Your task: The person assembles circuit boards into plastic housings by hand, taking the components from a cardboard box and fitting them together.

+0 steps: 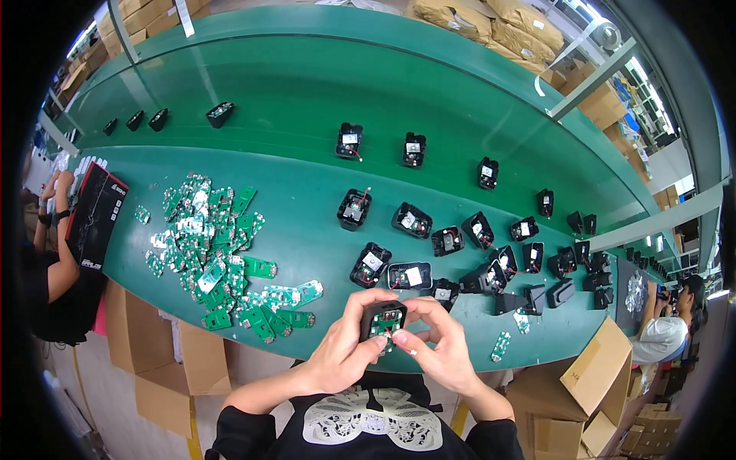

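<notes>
Close in front of my body, I hold a black plastic housing with a green circuit board at its open side. My left hand wraps around the housing's left side, its thumb at the board's lower end. On the other side, my right hand grips the housing with bent fingers, and its thumb presses near the lower edge of the board. Small reddish parts, perhaps wires, show between the thumbs, too small to make out. Just beyond my hands lies an open black housing with a white label.
A heap of green circuit boards covers the left of the green table. Several black housings stand at the right and along the green conveyor belt. Cardboard boxes flank me below the edge. People work at both ends.
</notes>
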A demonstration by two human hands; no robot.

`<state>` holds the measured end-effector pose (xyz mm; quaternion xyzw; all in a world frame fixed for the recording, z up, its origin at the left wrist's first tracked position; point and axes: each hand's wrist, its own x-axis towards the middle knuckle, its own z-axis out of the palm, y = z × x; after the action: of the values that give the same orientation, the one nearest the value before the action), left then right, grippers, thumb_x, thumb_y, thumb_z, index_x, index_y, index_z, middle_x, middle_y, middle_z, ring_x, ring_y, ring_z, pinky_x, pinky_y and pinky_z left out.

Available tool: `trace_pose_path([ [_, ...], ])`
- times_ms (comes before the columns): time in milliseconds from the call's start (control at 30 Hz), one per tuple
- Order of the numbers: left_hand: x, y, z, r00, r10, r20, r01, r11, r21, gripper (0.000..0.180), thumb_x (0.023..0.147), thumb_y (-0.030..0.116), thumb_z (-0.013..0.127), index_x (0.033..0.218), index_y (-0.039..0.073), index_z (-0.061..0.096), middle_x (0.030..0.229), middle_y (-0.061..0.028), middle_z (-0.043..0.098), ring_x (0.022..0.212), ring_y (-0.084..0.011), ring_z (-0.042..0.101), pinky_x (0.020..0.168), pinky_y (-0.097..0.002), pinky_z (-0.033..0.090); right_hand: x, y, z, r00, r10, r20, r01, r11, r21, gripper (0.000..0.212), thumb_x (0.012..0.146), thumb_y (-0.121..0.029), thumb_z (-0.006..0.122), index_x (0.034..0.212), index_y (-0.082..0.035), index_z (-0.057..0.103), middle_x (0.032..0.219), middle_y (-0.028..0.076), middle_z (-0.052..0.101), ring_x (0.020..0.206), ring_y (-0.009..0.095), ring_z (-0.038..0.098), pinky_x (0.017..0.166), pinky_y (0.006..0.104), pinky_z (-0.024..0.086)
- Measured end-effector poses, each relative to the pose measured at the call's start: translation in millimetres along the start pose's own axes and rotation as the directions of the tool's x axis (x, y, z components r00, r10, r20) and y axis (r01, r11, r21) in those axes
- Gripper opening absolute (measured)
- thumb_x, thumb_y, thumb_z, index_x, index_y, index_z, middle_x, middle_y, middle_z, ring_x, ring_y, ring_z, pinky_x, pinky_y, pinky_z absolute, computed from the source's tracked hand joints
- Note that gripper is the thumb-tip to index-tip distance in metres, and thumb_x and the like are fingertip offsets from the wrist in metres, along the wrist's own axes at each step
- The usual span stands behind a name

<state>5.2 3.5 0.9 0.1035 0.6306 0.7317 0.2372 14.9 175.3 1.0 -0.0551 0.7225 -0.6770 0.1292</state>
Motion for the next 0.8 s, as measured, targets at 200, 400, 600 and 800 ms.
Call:
trace_pose_path([
  [200, 2, -9, 2, 0.999, 0.019, -0.028, -0.020, 0.998, -0.056, 0.042, 0.085, 0.009, 0.042, 0.124, 0.006, 0.030, 0.100, -0.0127, 0.051, 0.062, -0.0102, 0.051, 0.050, -0.0234, 0.043, -4, 10, 13, 0.992, -0.039, -0.121, 0.041, 0.999, 0.010, 0.034, 0.079, -0.001, 0.061, 0.110, 0.000, 0.048, 0.106, 0.007, 0.047, 0.092, 0.011, 0.052, 0.066, 0.0226, 0.052],
  [400, 8, -15, 4, 0.990, 0.107, -0.096, -0.099, 0.992, 0.080, 0.039, 0.086, 0.009, 0.038, 0.124, 0.005, 0.032, 0.081, -0.0086, 0.054, 0.051, -0.0081, 0.048, 0.045, -0.0231, 0.041, 0, 9, 14, 0.983, 0.183, 0.019, -0.181, 0.948, 0.263, 0.044, 0.083, 0.000, 0.055, 0.124, 0.003, 0.040, 0.113, 0.009, 0.051, 0.097, 0.012, 0.052, 0.066, 0.0227, 0.052],
  [600, 6, -10, -2, 0.992, -0.066, -0.105, 0.065, 0.998, -0.015, 0.040, 0.085, 0.007, 0.040, 0.124, 0.002, 0.032, 0.091, -0.0137, 0.055, 0.073, -0.0187, 0.057, 0.065, -0.0323, 0.047, 4, 19, 6, 1.000, 0.015, -0.008, -0.016, 0.997, -0.078, 0.042, 0.080, -0.004, 0.060, 0.119, 0.003, 0.044, 0.106, 0.010, 0.053, 0.090, 0.014, 0.056, 0.062, 0.0232, 0.052],
  [800, 11, -16, -17, 0.803, 0.589, 0.088, -0.475, 0.545, 0.691, 0.056, 0.066, 0.005, 0.059, 0.119, 0.009, 0.044, 0.100, -0.0141, 0.053, 0.063, -0.0256, 0.059, 0.051, -0.0320, 0.048, 4, -3, -28, 0.892, 0.341, 0.295, -0.448, 0.747, 0.492, 0.016, 0.084, -0.011, 0.057, 0.091, 0.003, 0.061, 0.071, 0.005, 0.058, 0.055, 0.008, 0.054, 0.040, 0.0188, 0.041],
])
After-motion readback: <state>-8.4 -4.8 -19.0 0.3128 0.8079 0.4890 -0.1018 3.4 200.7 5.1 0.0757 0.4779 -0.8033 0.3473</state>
